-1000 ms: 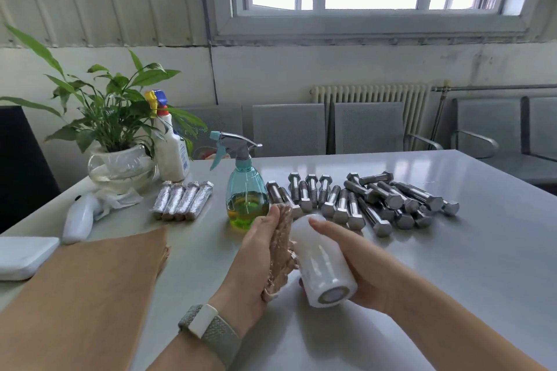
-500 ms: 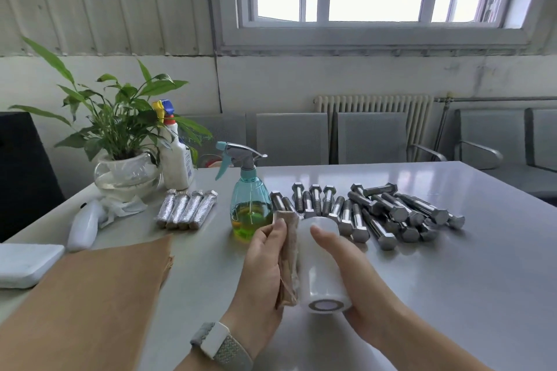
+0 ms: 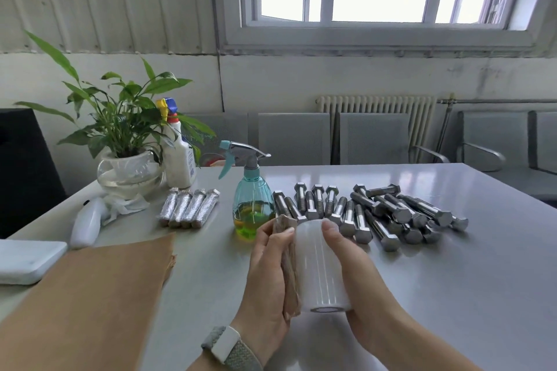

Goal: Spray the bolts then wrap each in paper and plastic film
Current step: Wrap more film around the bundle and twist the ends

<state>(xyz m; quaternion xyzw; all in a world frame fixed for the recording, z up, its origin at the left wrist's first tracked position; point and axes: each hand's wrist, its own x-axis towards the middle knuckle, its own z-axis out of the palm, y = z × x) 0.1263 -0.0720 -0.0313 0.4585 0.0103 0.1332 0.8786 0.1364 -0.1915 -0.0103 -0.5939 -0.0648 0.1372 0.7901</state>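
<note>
Head view, left hand (image 3: 268, 274) gripping paper-wrapped bolt (image 3: 287, 268), right hand (image 3: 358, 277) gripping film roll (image 3: 319, 268), spray bottle (image 3: 253, 205) behind.

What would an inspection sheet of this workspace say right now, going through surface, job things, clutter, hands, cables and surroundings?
Surface: grey table, glossy.
Job's things: bare bolts heaped; four wrapped bolts in a row; spray bottle; brown paper; film roll against paper-wrapped bolt.
Clutter: potted plant, white bottle, white handheld device, white pad.
Hands: left hand holds the paper-wrapped bolt; right hand holds the film roll.
Cables: nothing seen.
Surroundings: window, radiator, grey chairs.
</note>
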